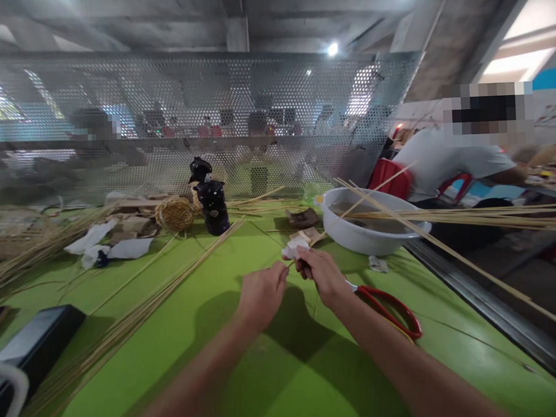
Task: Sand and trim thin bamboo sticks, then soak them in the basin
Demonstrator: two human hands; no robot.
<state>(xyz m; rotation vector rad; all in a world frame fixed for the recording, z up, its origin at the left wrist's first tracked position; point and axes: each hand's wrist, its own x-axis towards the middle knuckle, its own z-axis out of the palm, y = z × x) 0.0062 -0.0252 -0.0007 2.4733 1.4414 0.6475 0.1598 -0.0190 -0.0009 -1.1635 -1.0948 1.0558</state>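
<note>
Pinching a white scrap (295,247), both hands (262,293) (322,274) grip over the green table (285,380) facing mesh screen (200,113).

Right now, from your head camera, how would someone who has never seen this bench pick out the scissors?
Start at the green table and find the white basin of water on its right side, with long reeds lying across it. Come toward the camera from the basin to the right hand; the scissors lie flat just beyond that wrist. Their red loop handles are the only red thing on the tabletop.
</note>
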